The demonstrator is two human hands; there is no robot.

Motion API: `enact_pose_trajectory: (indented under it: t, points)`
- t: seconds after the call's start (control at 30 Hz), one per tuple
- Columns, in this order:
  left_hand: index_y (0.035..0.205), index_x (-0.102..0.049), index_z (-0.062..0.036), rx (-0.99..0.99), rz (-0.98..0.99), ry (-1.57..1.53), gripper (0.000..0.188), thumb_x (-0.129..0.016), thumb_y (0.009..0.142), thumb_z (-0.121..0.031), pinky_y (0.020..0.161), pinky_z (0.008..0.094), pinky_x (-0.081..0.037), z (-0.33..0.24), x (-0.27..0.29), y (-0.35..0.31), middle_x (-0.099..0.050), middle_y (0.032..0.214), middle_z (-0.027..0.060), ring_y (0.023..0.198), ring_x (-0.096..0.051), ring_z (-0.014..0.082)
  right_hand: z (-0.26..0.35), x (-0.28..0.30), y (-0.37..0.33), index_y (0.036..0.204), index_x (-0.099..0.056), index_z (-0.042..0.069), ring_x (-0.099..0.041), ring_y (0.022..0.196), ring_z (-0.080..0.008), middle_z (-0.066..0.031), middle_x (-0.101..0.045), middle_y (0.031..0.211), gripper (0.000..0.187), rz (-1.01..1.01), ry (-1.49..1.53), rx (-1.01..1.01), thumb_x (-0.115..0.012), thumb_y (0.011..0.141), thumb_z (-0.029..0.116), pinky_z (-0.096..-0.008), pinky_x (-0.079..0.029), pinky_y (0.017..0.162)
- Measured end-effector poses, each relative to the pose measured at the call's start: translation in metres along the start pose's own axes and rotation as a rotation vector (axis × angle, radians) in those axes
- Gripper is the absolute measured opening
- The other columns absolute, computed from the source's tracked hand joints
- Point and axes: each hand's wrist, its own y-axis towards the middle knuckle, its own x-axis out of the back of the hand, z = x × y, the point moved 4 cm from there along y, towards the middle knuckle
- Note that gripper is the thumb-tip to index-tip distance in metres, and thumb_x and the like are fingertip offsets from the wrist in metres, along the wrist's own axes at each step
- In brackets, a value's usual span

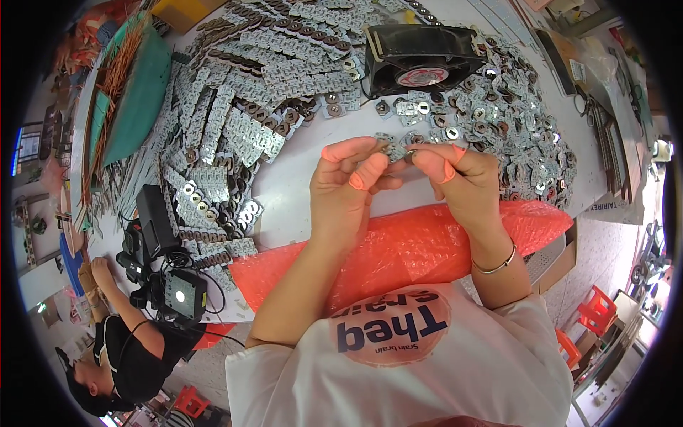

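Observation:
Close together over the white table (288, 188), both my hands have orange covers on thumb and forefinger. My left hand (348, 174) pinches a small silvery circuit board (388, 144) that sticks up past its fingertips. My right hand (462, 178) is closed in a pinch at the right end of the same piece; the fingers hide most of its lower part. Just beyond the fingertips lie loose small boards (408, 109) with round parts. Red bubble wrap (405, 245) spreads under my forearms along the near table edge.
Strips of joined boards (242, 132) are heaped at left and back. Single boards (530, 132) form a pile at right. A black fan (423, 60) stands at the back. A green container (139, 92), black devices with cables (181, 292) and a co-worker (135, 349) are at left.

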Motion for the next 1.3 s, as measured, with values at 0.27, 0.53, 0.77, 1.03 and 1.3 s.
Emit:
enact_pose_trajectory:
  t: [0.27, 0.53, 0.77, 1.03, 1.3]
  points:
    - [0.106, -0.054, -0.0029, -0.064, -0.02, 0.108, 0.024, -0.062, 0.084, 0.002, 0.074, 0.032, -0.056, 0.004, 0.0, -0.004, -0.06, 0.103, 0.0089, 0.089, -0.064, 0.0225, -0.002, 0.001, -0.002, 0.097, -0.07, 0.003, -0.042, 0.046, -0.0025, 0.0016, -0.058, 0.062, 0.015, -0.057, -0.114, 0.046, -0.064, 0.085, 0.009, -0.0181, -0.031, 0.043]
    - [0.098, -0.058, -0.0008, -0.076, 0.048, 0.253, 0.024, -0.067, 0.077, 0.006, 0.076, 0.0296, -0.054, 0.004, 0.001, -0.005, -0.064, 0.095, 0.0105, 0.081, -0.064, 0.018, -0.008, -0.001, 0.0, 0.094, -0.068, 0.001, -0.044, 0.049, -0.0024, 0.002, -0.056, 0.063, 0.013, -0.037, -0.104, -0.015, -0.061, 0.087, 0.01, -0.0178, -0.032, 0.044]
    - [0.099, -0.058, -0.0001, -0.089, 0.177, 0.332, 0.026, -0.068, 0.076, 0.008, 0.079, 0.0283, -0.053, -0.004, -0.004, -0.005, -0.063, 0.095, 0.011, 0.083, -0.064, 0.0174, -0.013, -0.008, -0.005, 0.091, -0.054, 0.006, -0.03, 0.048, -0.0013, 0.0062, -0.04, 0.062, 0.017, 0.047, 0.415, -0.438, -0.054, 0.093, 0.023, -0.0182, -0.022, 0.043]
    - [0.104, -0.055, 0.0, -0.52, 0.287, 0.608, 0.026, -0.059, 0.081, 0.011, 0.083, 0.0315, -0.052, -0.018, -0.012, -0.008, -0.061, 0.1, 0.0124, 0.096, -0.062, 0.0226, -0.008, 0.002, 0.0, 0.085, -0.053, 0.005, -0.033, 0.058, -0.0026, 0.0057, -0.042, 0.066, 0.017, 0.039, -0.15, 0.072, -0.052, 0.094, 0.019, -0.0186, -0.027, 0.05]
    - [0.109, -0.049, -0.0009, -0.49, 0.238, 0.523, 0.034, -0.062, 0.08, 0.01, 0.085, 0.0342, -0.051, -0.016, -0.006, -0.007, -0.059, 0.103, 0.0118, 0.095, -0.063, 0.0234, -0.006, 0.001, -0.001, 0.084, -0.053, 0.003, -0.035, 0.063, -0.0036, 0.005, -0.044, 0.07, 0.016, 0.042, -0.154, 0.036, -0.053, 0.093, 0.016, -0.0192, -0.031, 0.055]
